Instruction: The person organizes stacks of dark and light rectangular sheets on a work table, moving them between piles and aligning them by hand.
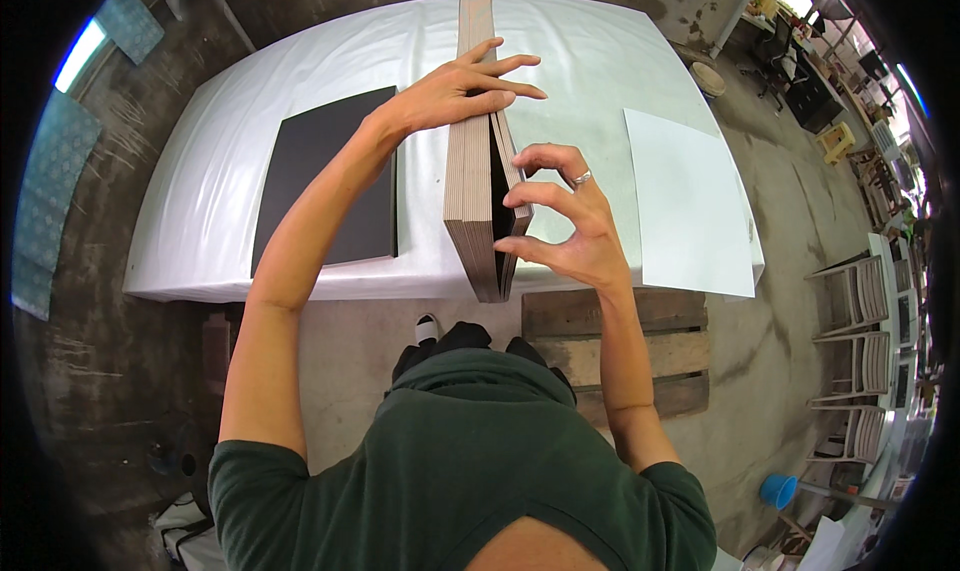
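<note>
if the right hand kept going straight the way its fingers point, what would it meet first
The right hand points left, so it would likely first meet the upright stack of brown cardboard sheets, whose outer sheet its fingertips already seem to touch; depth is unclear.
</note>
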A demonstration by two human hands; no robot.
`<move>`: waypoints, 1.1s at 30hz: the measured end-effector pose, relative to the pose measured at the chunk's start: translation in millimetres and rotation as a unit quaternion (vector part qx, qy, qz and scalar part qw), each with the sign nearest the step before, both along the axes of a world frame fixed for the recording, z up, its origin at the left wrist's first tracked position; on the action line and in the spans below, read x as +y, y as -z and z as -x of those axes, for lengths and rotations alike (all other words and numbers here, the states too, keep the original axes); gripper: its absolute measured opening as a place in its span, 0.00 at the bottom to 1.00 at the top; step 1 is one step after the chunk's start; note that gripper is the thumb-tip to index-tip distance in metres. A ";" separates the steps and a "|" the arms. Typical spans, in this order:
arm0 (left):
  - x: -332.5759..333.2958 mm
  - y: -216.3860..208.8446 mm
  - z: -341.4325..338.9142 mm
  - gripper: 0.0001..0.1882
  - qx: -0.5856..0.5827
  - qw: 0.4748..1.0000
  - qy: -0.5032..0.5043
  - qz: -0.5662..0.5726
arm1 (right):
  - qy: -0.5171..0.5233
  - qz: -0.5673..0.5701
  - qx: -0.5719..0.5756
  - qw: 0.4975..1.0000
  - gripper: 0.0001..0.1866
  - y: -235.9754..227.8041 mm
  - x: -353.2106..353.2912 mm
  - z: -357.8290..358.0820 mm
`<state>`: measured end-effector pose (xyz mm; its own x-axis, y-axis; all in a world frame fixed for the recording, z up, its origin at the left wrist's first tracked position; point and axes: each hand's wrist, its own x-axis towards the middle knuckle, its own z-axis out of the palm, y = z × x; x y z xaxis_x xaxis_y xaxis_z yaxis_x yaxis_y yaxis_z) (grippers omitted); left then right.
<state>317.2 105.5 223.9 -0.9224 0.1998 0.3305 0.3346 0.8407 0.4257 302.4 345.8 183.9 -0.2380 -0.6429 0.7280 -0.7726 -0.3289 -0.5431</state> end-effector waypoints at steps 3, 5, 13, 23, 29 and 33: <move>0.3 1.1 1.6 0.22 -0.001 1.000 -0.008 0.000 | 0.011 0.006 -0.012 1.000 0.20 0.5 -3.0 -2.7; -0.5 1.0 1.8 0.22 -0.001 1.000 -0.008 -0.001 | 0.017 0.006 -0.016 1.000 0.20 1.1 -3.9 -2.3; -0.9 1.3 -0.9 0.22 0.002 1.000 -0.010 -0.001 | 0.001 0.016 -0.014 1.000 0.20 2.5 -4.7 -1.4; -1.4 2.0 -1.3 0.22 0.007 1.000 -0.013 0.015 | -0.015 0.008 -0.001 1.000 0.22 0.0 -3.7 -3.6; 0.3 -1.0 -1.7 0.22 0.000 1.000 -0.009 0.001 | 0.027 0.024 0.006 0.999 0.20 3.0 -7.9 -6.7; -2.2 0.6 -1.6 0.19 0.008 1.000 0.000 0.004 | 0.018 0.022 -0.003 1.000 0.20 3.0 -8.4 -6.4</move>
<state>318.7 103.3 223.3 -0.9175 0.2014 0.3428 0.3401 0.8442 0.4142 308.8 337.4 180.9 -0.2656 -0.6004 0.7543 -0.7810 -0.3248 -0.5335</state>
